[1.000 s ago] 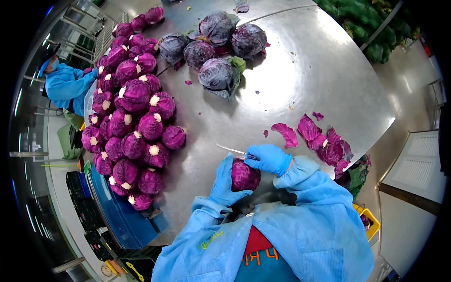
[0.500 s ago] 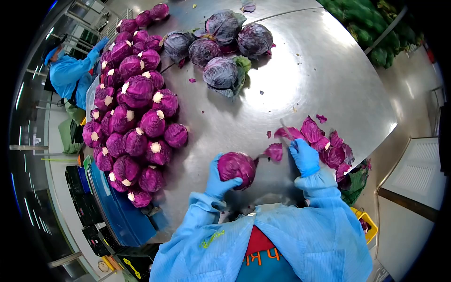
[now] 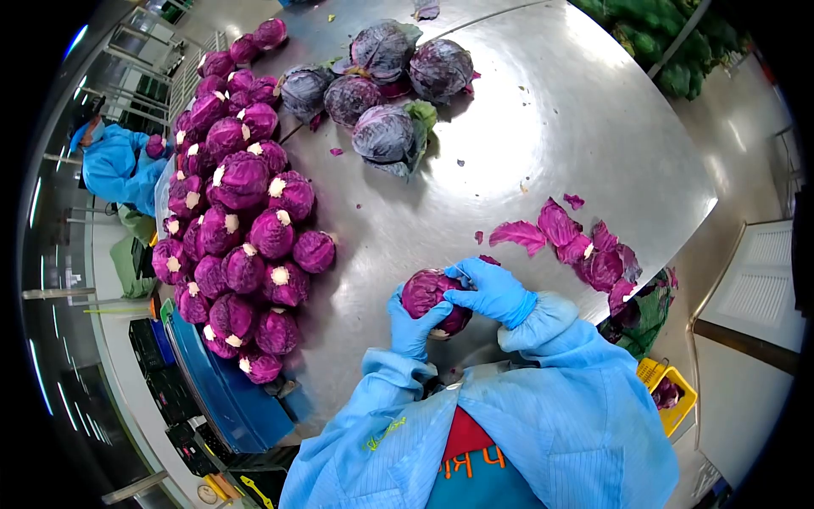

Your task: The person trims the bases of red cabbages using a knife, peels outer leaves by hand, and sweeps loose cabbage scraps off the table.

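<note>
A purple cabbage is held near the table's front edge. My left hand, in a blue glove, is wrapped round its left and lower side. My gloved right hand has its fingers closed at the cabbage's upper right side. In the first frame a knife showed in that hand; now only a small thin bit shows at the fingers, too little to make out. Loose purple leaves lie on the metal table to the right of my hands.
Trimmed purple cabbages are heaped at the left. Several untrimmed ones with outer leaves sit at the back. A co-worker in blue stands at far left, holding a cabbage. A yellow crate is at lower right, a blue bin at lower left.
My right hand went out right to the loose leaves, where a detached leaf showed beside it, then came back to the cabbage. My left hand kept hold. The co-worker's arm came down.
</note>
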